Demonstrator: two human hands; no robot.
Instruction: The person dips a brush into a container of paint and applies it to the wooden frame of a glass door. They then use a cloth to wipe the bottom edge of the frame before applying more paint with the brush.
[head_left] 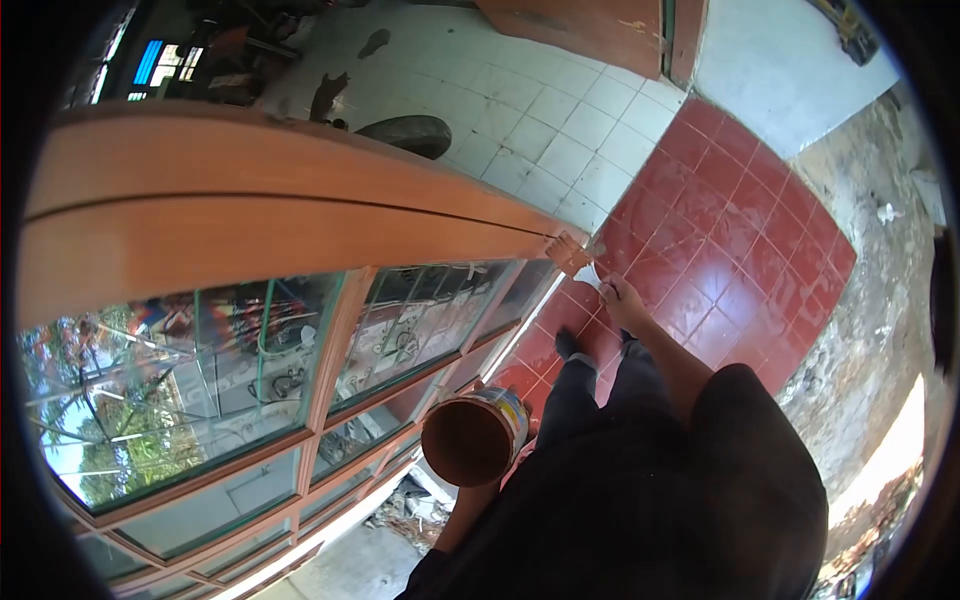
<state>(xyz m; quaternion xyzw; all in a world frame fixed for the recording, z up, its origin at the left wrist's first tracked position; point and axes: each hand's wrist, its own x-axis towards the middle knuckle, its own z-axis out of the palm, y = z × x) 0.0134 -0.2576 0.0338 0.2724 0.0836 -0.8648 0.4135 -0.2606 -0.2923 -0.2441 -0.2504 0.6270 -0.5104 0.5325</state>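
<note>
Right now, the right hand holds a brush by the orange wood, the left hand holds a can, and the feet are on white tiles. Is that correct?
No: the head view shows the feet on red tiles, not white. The right hand does hold the brush by the orange wood, the left hand the can.

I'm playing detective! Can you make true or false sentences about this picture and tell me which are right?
1. The flat paintbrush with a pale handle is in the left hand. False: the right hand holds it.
2. The round can, brown inside, is being held up. True.
3. The brush is near the long orange-brown wooden beam. True.
4. Every floor tile is red. False: the square tiles beyond the beam are whitish.
</note>
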